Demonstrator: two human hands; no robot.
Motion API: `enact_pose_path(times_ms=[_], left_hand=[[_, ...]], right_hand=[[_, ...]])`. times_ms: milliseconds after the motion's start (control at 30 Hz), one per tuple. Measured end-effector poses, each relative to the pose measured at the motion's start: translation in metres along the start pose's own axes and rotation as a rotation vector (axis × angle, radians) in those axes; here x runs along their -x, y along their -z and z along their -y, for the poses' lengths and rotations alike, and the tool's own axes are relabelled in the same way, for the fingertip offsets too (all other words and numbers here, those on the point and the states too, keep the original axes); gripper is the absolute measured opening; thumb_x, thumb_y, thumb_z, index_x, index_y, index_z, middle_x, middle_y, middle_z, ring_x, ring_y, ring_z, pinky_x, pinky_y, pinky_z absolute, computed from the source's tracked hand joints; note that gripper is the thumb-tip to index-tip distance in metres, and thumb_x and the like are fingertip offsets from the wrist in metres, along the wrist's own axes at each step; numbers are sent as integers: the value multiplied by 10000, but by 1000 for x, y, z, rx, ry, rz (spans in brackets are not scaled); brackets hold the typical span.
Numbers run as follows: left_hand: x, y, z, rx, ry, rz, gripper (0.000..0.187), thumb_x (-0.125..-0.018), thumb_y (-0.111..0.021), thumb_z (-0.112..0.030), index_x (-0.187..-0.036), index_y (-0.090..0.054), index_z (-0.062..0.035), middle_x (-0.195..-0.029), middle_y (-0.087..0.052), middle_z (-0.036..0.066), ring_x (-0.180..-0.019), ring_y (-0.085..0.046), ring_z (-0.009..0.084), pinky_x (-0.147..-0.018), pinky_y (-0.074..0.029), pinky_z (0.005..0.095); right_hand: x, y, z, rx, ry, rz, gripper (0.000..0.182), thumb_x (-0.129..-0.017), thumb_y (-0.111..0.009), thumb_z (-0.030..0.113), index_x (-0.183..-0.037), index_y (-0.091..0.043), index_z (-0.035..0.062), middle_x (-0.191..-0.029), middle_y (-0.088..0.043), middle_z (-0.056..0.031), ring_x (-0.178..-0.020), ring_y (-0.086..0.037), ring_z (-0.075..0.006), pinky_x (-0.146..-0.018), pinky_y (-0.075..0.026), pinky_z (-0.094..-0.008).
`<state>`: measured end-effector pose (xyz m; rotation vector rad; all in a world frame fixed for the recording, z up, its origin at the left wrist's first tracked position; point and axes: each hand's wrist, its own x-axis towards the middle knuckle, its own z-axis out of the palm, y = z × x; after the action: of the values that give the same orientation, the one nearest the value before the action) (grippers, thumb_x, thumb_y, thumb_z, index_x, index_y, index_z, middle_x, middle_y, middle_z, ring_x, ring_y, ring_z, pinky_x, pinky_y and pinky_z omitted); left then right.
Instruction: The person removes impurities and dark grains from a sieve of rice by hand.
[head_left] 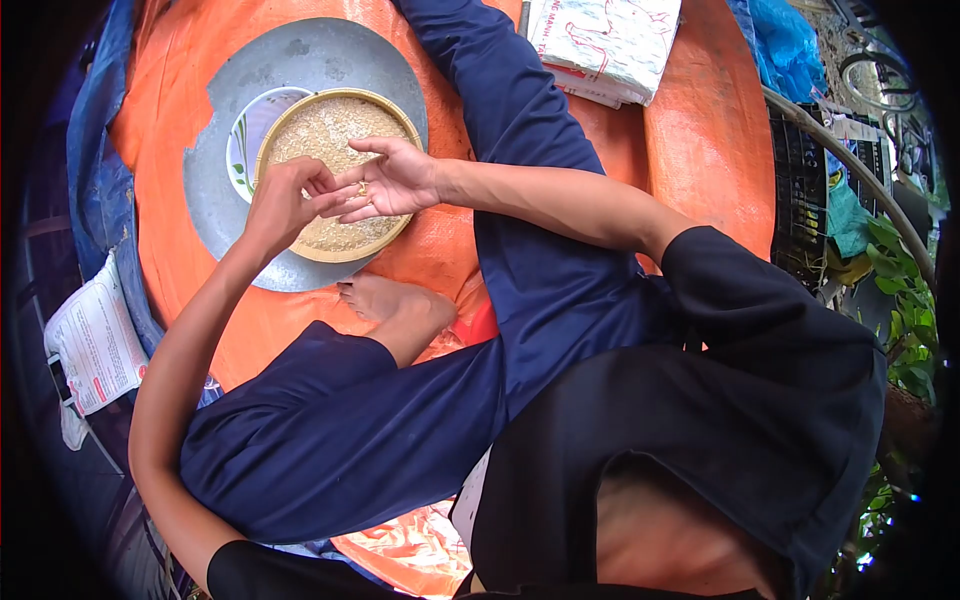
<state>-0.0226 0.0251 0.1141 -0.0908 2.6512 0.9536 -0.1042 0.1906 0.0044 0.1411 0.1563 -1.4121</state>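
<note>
My right hand (pixel 395 180) is held palm up over a round woven basket (pixel 412 130), its fingers stretched out and thumb apart. A few small pale grains (pixel 362 188) lie on its fingers. My left hand (pixel 296 196) reaches in from the left, its thumb and fingers pinched together at the right hand's fingertips. What the pinch holds, if anything, is too small to make out. Light tan grains (pixel 330 120) cover the basket's inside. Under the basket are a white bowl or plate with a leaf pattern (pixel 240 150) and a wide grey metal tray (pixel 300 50).
Orange tarp (pixel 165 80) covers the ground. My legs in navy trousers (pixel 540 250) flank the tray, with a bare foot (pixel 375 300) near its lower edge. A white printed package (pixel 610 40) lies at the top, a white printed bag (pixel 95 340) at the left. Green leaves (pixel 900 290) grow at right.
</note>
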Motion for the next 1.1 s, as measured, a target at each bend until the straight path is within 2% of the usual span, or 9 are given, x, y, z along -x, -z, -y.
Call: enact_pose_path(times_ms=[300,500,600,700,800,1000,1100], left_hand=[[-1,-6,-19,-68,51,88,173,-706,-779,-133,-789,-681,-18,-735,-654,89,-655,-641,215,-596,-489,355],[-2,-8,-18,-204,-38,60,150,-756,-737,-165,-785,-684,-27,-757,-653,101,-671,-654,260,-604,-504,380],[-2,-11,-10,-340,-210,61,158,-804,-686,-186,-782,-670,-31,-751,-620,103,-660,-645,272,-607,-508,399],[0,-16,-4,-481,-310,77,133,-796,-650,-155,-788,-637,-23,-767,-586,97,-702,-642,258,-637,-510,404],[3,-23,-6,-663,-495,59,105,-767,-624,-130,-802,-609,-32,-790,-565,79,-741,-630,217,-650,-502,364],[8,-24,-6,-981,-695,21,67,-780,-569,-138,-786,-587,-74,-790,-519,38,-719,-572,147,-623,-452,289],[9,-21,-6,-1002,-698,-3,69,-788,-567,-146,-779,-584,-80,-783,-516,36,-729,-571,145,-635,-441,289]], right_hand=[[-4,11,-1,-34,-55,77,793,-950,-392,532,-1342,-336,-155,-1268,-512,-282,-1191,-544,-366,-1059,-395,-487],[-2,9,-2,-42,-60,60,807,-950,-395,538,-1337,-331,-167,-1255,-520,-281,-1194,-541,-374,-1047,-405,-489],[0,6,-1,-34,-50,44,810,-948,-400,537,-1328,-334,-175,-1249,-519,-289,-1185,-542,-384,-1057,-394,-492],[-1,7,-2,-69,-55,39,816,-942,-410,539,-1304,-351,-189,-1232,-521,-304,-1157,-556,-394,-1064,-386,-491],[-3,14,-2,-108,-66,57,826,-935,-422,545,-1273,-374,-207,-1211,-523,-320,-1143,-560,-403,-1073,-378,-490],[-4,16,-1,-161,-78,84,849,-931,-424,556,-1252,-379,-229,-1187,-521,-334,-1150,-551,-415,-1101,-350,-490],[-1,12,1,-188,-81,102,843,-939,-411,558,-1258,-384,-222,-1210,-513,-333,-1180,-532,-407,-1113,-338,-475]])
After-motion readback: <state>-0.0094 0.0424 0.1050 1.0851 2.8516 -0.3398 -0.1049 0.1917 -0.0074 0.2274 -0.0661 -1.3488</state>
